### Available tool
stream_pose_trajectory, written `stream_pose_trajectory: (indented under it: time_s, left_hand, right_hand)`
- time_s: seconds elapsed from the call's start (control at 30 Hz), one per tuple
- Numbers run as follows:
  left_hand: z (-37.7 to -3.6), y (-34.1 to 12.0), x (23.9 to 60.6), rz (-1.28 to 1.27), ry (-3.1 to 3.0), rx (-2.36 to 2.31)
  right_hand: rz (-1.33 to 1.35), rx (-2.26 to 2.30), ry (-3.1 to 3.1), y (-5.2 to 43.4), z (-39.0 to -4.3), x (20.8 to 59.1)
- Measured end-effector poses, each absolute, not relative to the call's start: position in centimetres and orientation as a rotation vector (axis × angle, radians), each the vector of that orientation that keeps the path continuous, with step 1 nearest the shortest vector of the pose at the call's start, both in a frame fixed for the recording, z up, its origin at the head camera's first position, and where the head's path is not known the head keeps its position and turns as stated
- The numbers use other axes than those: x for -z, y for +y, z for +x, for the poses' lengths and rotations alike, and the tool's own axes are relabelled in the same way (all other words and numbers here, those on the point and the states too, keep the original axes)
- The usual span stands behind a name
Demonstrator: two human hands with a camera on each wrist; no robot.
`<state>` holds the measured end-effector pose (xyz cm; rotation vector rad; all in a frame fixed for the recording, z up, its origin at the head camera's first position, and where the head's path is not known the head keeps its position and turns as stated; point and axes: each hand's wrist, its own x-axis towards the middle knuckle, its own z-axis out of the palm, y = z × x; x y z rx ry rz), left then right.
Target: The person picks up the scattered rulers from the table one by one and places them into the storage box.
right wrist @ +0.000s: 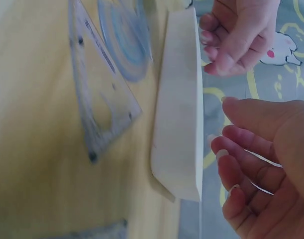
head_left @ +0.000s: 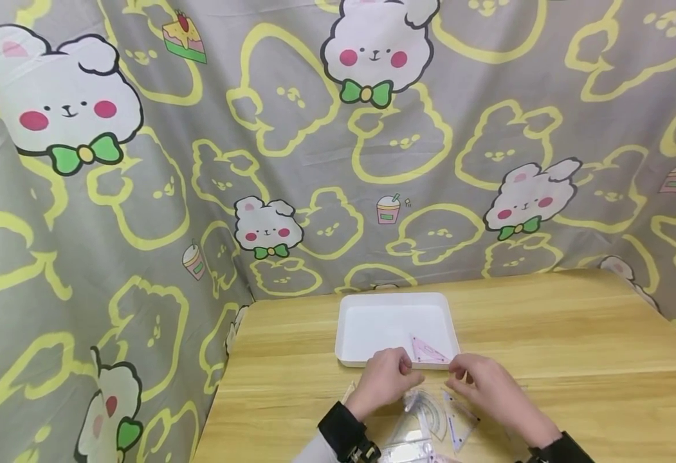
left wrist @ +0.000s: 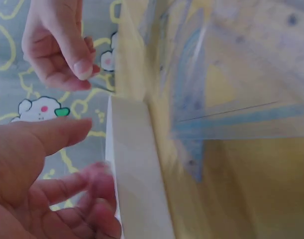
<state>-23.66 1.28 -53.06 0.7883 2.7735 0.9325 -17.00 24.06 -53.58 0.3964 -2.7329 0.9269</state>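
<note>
From my head view, both my hands sit at the near rim of the white tray (head_left: pixel 395 302), and between them is the pink set square (head_left: pixel 427 350), lying inside the tray's near right corner. Its long edge runs left to right along that rim, so my left hand (head_left: pixel 385 379) is at one end and my right hand (head_left: pixel 479 379) at the other, about equally near. Both sets of fingers are bent toward it, seemingly pinching its ends, though the view is too small for me to be sure. The rest of the tray floor beyond it is free, and the wooden table (head_left: pixel 575 334) stretches wide to my right. Just before my wrists lie a clear protractor (head_left: pixel 430 411) and a clear triangle ruler (head_left: pixel 459 421).

From my left wrist, the tray wall (left wrist: pixel 134 164) stands edge-on just beside my left fingers (left wrist: pixel 67 186), which curl loosely, thumb out; my right hand (left wrist: pixel 59 47) hovers beyond with fingers drawn together. The pink piece itself I cannot make out here.

From my right wrist, the tray wall (right wrist: pixel 179 119) lies between my curled right fingers (right wrist: pixel 241 159) and the clear rulers (right wrist: pixel 99 94) on the table; my left hand (right wrist: pixel 236 35) faces me across the gap
</note>
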Motion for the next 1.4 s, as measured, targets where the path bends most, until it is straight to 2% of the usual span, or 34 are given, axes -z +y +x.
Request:
stream_pose_trajectory:
  time_s: [0.33, 0.67, 0.97, 1.4]
  left_hand:
    - [-21.3, 2.1, 53.8, 0.876, 2.806, -0.676]
    - [-19.5, 6.1, 55.5, 1.313, 2.67, -0.225]
    - [-19.6, 7.4, 56.8, 1.309, 2.69, -0.083]
    - [-20.7, 6.7, 54.9, 1.308, 2.569, -0.117]
  right_hand:
    - [0.191, -0.838, -2.893, 24.2, -16.0, 54.1]
    - [0.043, -0.561, -3.092, 24.0, -13.6, 57.6]
    - [-0.011, -0.709, -3.079, 22.8, -14.2, 57.6]
    - [-0.043, -0.902, -3.066, 22.8, -14.4, 58.0]
